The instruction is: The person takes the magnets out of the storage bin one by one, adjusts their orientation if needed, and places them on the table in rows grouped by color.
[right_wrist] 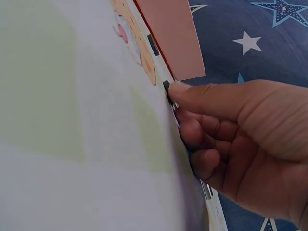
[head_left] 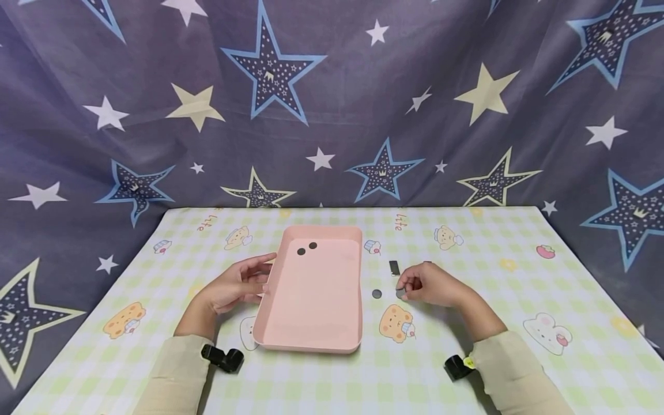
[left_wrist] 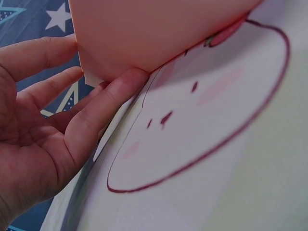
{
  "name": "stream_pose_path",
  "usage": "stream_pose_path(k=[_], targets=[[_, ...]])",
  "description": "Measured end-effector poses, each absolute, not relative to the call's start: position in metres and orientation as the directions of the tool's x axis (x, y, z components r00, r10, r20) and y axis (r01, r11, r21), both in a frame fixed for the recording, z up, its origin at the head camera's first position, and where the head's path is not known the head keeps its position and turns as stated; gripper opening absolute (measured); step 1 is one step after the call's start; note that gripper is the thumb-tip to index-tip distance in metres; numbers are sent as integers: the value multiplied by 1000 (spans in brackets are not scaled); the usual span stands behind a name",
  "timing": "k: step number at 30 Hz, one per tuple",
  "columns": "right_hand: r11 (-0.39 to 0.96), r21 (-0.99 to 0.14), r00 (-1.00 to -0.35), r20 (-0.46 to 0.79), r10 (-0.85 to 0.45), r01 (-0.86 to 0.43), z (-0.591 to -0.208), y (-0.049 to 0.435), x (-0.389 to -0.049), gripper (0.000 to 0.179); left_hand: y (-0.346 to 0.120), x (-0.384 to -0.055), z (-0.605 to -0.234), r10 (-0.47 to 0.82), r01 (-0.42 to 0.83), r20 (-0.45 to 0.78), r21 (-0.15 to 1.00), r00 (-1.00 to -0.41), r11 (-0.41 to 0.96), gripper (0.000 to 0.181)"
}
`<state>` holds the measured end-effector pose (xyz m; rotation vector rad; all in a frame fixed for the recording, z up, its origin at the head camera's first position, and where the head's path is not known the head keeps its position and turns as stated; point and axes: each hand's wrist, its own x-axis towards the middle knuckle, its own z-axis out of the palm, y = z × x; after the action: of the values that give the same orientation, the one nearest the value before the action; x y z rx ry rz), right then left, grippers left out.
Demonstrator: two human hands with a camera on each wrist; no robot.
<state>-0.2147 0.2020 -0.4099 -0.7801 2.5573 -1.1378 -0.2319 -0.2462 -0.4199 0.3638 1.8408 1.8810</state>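
A pink rectangular tray (head_left: 311, 300) lies on the table with two dark round discs (head_left: 306, 248) near its far end. My left hand (head_left: 236, 286) touches the tray's left side wall, thumb and fingers extended; the left wrist view shows the thumb tip against the wall near its bottom edge. Right of the tray, my right hand (head_left: 430, 285) pinches a dark grey disc (head_left: 400, 293) between thumb and fingers at the tabletop. A similar disc (head_left: 377, 294) lies between that hand and the tray. The curled fingers partly hide the pinched disc.
Just beyond the right hand lies a small black rectangular piece (head_left: 394, 267) with a silvery end. Something small and dark (head_left: 427, 263) shows partly behind the knuckles. A green-checked cloth with cartoon prints (head_left: 519, 300) covers the table; a star-patterned curtain (head_left: 332, 115) hangs behind.
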Motion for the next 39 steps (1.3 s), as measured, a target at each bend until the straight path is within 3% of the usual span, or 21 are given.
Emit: stream_pose_path(k=[13, 29, 39], targets=[[559, -743, -839, 6, -544, -368, -407, 203, -214, 12, -247, -233, -421, 504, -154, -145, 988, -851, 25, 74], [498, -786, -889, 139, -435, -366, -397, 196, -212, 14, -248, -232, -419, 516, -148, -137, 989, -846, 20, 75], [437, -814, -888, 194, -416, -382, -395, 187, -209, 17, -246, -232, -420, 524, -142, -131, 990, -842, 18, 75]])
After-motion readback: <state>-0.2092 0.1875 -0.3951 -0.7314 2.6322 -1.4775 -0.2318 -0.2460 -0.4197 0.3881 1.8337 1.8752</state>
